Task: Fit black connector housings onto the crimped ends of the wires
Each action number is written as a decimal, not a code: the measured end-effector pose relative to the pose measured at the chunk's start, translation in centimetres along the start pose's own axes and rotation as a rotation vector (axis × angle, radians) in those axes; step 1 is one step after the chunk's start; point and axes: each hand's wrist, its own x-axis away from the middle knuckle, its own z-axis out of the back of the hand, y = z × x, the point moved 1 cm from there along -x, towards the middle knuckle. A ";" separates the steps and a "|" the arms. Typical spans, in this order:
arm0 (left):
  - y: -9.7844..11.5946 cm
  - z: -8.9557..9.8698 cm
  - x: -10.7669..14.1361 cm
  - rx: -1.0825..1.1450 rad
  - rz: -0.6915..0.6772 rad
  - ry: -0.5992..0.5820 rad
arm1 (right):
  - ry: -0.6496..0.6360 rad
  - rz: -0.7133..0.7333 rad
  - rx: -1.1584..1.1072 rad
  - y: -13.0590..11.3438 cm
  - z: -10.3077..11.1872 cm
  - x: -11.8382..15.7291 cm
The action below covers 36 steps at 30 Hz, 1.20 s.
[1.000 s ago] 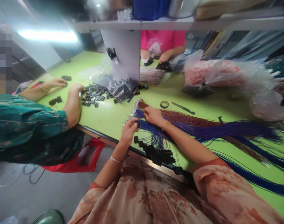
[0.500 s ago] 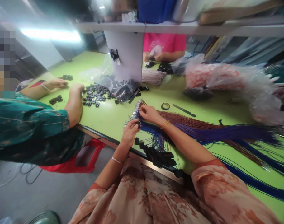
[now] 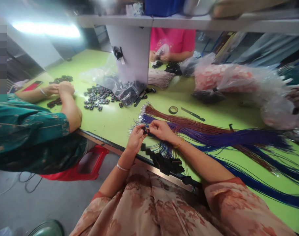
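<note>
My left hand (image 3: 136,137) is closed on a small black connector (image 3: 145,130) above the near edge of the green table. Touching its right side are the pinched fingers of my right hand (image 3: 161,130); whatever lies between them is too small to make out. Behind both hands are the silvery tips (image 3: 141,115) of the wires. Brown wires (image 3: 179,121) and blue-purple wires (image 3: 213,139) run off to the right. A pile of black connectors (image 3: 165,162) with wires attached lies at the table edge, just below my hands.
Black tape roll (image 3: 173,110) and grey blade (image 3: 192,114) lie beyond the wires. Small black parts (image 3: 96,96) are spread near a white post (image 3: 132,55). Plastic bags (image 3: 223,78) stand at back right. A co-worker's hands (image 3: 63,88) are at left; another person sits opposite.
My right hand has moved from the wire tips down and right, to the connector in my left hand. The co-worker's hands at left have come together. The view has shifted slightly.
</note>
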 end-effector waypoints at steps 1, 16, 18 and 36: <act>0.0 0.0 0.0 0.003 -0.002 0.000 | -0.003 -0.004 0.012 0.0 -0.1 0.2; 0.3 -0.2 0.3 -0.017 -0.028 -0.019 | -0.011 -0.002 0.101 0.2 -0.8 0.7; 0.2 -0.2 0.3 -0.022 -0.035 -0.019 | -0.014 -0.011 0.091 0.0 -0.8 0.7; -0.5 -0.7 0.3 -0.136 -0.057 0.085 | -0.077 0.102 0.152 -0.2 -0.9 1.5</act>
